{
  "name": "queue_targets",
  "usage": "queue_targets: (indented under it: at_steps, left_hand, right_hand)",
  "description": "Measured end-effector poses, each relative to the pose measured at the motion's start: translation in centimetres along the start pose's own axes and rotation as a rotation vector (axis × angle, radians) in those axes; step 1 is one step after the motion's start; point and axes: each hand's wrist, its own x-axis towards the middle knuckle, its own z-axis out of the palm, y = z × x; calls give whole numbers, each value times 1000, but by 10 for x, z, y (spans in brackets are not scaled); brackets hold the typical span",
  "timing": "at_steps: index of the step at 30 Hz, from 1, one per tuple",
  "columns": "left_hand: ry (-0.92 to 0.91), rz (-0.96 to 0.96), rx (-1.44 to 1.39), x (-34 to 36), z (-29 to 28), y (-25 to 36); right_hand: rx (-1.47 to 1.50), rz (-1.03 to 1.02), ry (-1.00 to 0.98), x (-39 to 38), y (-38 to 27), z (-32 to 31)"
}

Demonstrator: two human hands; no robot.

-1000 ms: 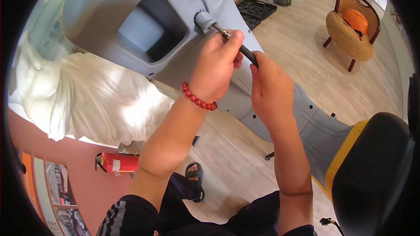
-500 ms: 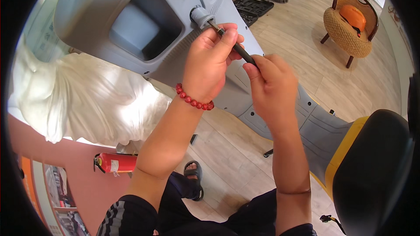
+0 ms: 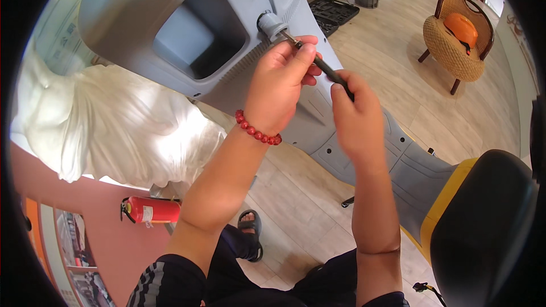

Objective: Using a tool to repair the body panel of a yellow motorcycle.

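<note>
Left hand (image 3: 278, 74) and right hand (image 3: 358, 116) are both closed on one dark-handled tool (image 3: 327, 69), the left near its metal end, the right around its lower end. Just up and left of the grip, that metal end meets one grey cylindrical fitting (image 3: 272, 24) on a grey panel (image 3: 250, 94). Farther left, the panel holds one recessed compartment (image 3: 196, 28), partly shadowed. Beyond the grip lie one open black case (image 3: 348, 12), contents too small to tell, and one dark pan (image 3: 368, 3); well right, one wicker chair (image 3: 455, 67) holds one orange helmet (image 3: 462, 27).
</note>
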Motion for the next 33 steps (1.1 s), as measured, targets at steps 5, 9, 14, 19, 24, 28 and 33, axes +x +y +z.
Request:
queue_targets:
  at_steps: [5,9,14,19,24,28,33]
  left_hand:
    - [-48,1,-22,3,-3,1]
    - [-54,9,-39,4,-3,1]
    - [-53,-32,-55,1,2,8]
    - [-74,-49,-41,0,0,10]
    - [-92,13,-62,5,0,1]
    - [-104,5,-60,5,-2,3]
    - [-106,-12,-23,0,0,4]
  right_hand:
    - [-42,-347,218,-6,4,17]
    - [521,166,55,-8,-13,6]
    - [-11,-34,73,-3,-9,-7]
    - [-148,-332,169,-5,4,7]
    - [358,-162,94,-4,-9,13]
    - [331,175,-147,-2,-19,-7]
    - [-461,-535,87,-3,0,-2]
